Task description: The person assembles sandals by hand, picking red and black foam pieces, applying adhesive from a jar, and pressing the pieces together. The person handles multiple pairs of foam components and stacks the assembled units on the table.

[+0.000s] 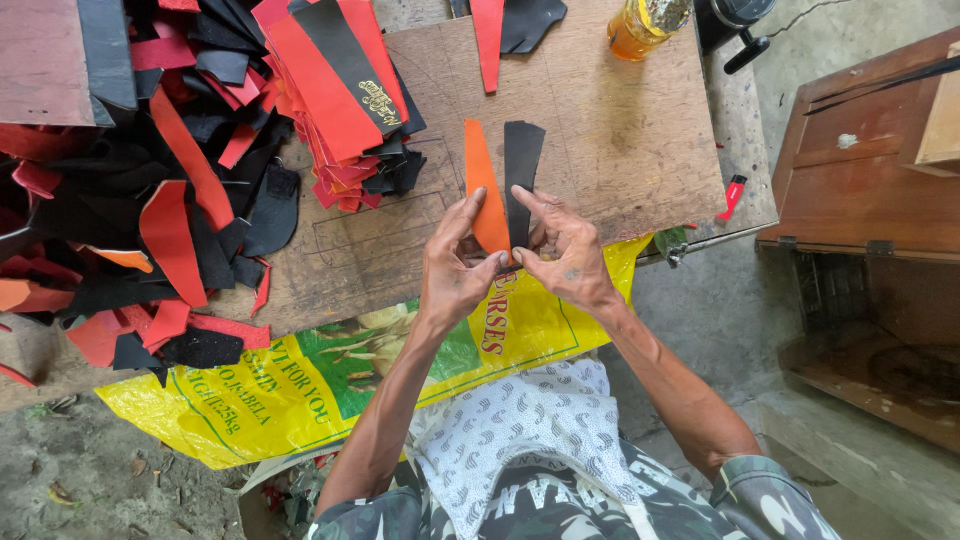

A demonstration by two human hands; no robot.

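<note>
Pinching two curved leather strips side by side above the board, you hold one in each hand.

Your left hand (452,270) has its fingertips (474,200) clamped on the narrow orange leather strip (483,190), and your right hand (568,258) has its fingers closed on the narrow black leather strip (520,170); the two strips stand upright, touching along their inner edges, just above the near edge of the worn plywood board (620,130). To the left lies a loose heap of red and black leather offcuts (170,190), with a neater stack of red and black strips (345,100) at its far right. Under the board's near edge spreads a yellow woven plastic sack (290,390). At the far right corner stands a clear bottle of amber liquid (640,25), and a small red lighter (733,192) lies near the board's right edge.
</note>
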